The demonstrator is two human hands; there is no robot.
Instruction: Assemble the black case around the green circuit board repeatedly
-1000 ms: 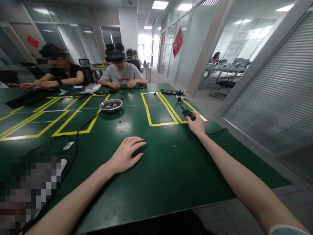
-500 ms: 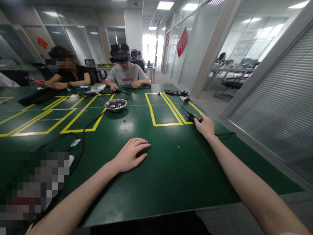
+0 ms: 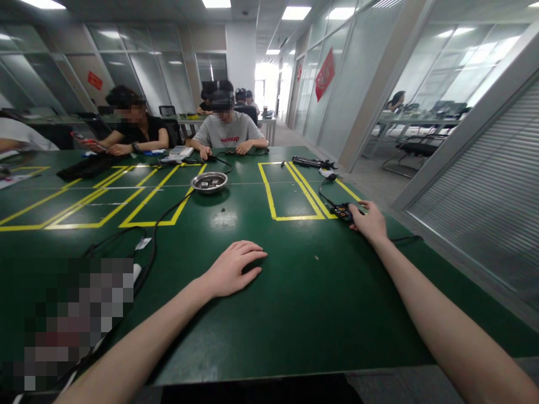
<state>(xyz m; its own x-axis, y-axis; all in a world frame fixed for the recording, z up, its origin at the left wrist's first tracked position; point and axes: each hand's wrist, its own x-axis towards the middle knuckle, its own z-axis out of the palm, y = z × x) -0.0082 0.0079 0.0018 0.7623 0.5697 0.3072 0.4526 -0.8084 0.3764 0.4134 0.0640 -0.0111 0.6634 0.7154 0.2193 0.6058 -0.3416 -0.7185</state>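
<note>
My left hand (image 3: pixel 234 268) rests on the green table (image 3: pixel 295 303) near its middle, fingers loosely spread and holding nothing. My right hand (image 3: pixel 369 221) reaches far right and its fingers close round a small black device (image 3: pixel 343 211) with a cable attached. The black cable (image 3: pixel 325 188) runs from the device back toward a black tool (image 3: pixel 312 163) at the far right of the table. The device lies just beside a yellow tape rectangle (image 3: pixel 290 193).
A metal bowl (image 3: pixel 209 182) with small parts stands mid-table. Black cables (image 3: pixel 155 235) trail across the left side. Two people sit at the far end, one in a grey shirt (image 3: pixel 227 134), one in black (image 3: pixel 137 126). The table's right edge borders a corridor.
My right hand has drawn the black device nearer and to the right, off the yellow tape. The camera has shifted, and my left hand has stayed in place.
</note>
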